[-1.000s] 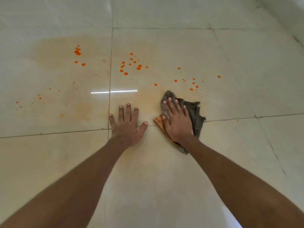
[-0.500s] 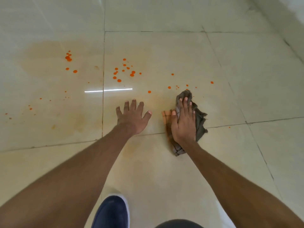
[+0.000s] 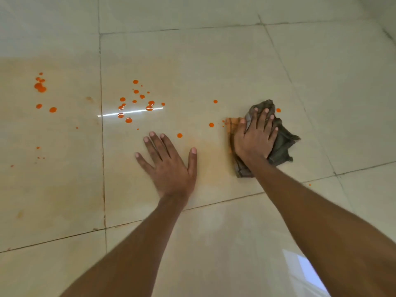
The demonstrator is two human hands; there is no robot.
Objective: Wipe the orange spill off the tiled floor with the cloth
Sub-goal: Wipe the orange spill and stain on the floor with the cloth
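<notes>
Orange drops [image 3: 135, 101] are scattered over the cream tiled floor [image 3: 214, 61], with another cluster [image 3: 40, 86] at the far left and single drops [image 3: 211, 124] close to the cloth. A crumpled grey cloth [image 3: 280, 144], stained orange on its left edge, lies flat on the tile. My right hand [image 3: 255, 138] presses down on it with fingers spread, covering most of it. My left hand [image 3: 169, 166] lies palm down on the bare tile to the left of the cloth, fingers apart, holding nothing. A pale orange smear [image 3: 205, 151] shows between the two hands.
Dark grout lines [image 3: 102, 146] cross the floor. A faint orange film [image 3: 53, 189] tints the left tiles. A bright light streak [image 3: 130, 112] reflects among the drops, and a window reflection [image 3: 304, 269] shows at the lower right.
My right hand has pushed the cloth forward over the drops ahead of it, so fewer remain on the right. The left hand stays planted. The shoe has left the view.
</notes>
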